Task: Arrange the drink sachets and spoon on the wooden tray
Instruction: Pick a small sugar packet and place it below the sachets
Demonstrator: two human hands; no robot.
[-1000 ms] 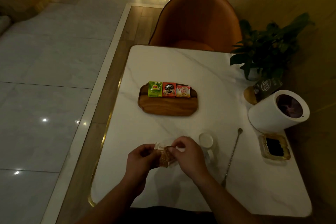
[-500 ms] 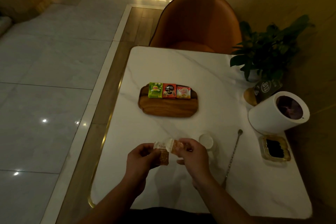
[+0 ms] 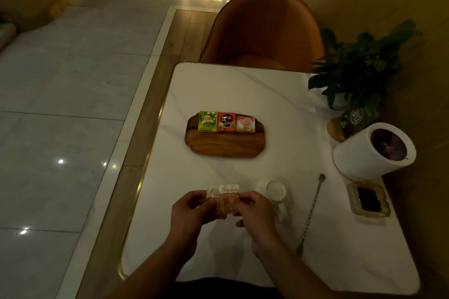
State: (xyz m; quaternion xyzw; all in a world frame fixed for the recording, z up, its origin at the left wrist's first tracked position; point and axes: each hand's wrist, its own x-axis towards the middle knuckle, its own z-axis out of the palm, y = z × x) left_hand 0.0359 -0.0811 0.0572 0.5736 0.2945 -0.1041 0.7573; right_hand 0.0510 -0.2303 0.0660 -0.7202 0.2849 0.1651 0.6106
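A white marble desk (image 3: 279,109) with a gold edge fills the view, an orange chair (image 3: 263,29) tucked in at its far side. A leafy potted plant (image 3: 359,68) stands at the far right corner, and nearer, along the right edge, a white cylinder (image 3: 364,155) leans with its dark mouth showing; beside it sits a small dark sign (image 3: 357,118), and just in front of it a glass ashtray (image 3: 368,199) with something dark inside. Out in the middle lies the wooden tray (image 3: 226,145), and three drink sachets line its far edge, touching side by side: the green sachet (image 3: 208,121) on the left, the red sachet (image 3: 226,122) in the centre, the orange sachet (image 3: 245,124) on the right. The tray's near half is bare wood. Down at the near edge, the left hand (image 3: 192,209) and the right hand (image 3: 252,209) meet above the desk, fingers pinched shut on two small brown sachets (image 3: 224,199) with white tops, held upright between them, one overlapping the other. Just right of the hands stands a small white cup (image 3: 277,190). The long thin spoon (image 3: 312,211) lies on the desk farther right, bowl away, between cup and ashtray, well apart from the tray.
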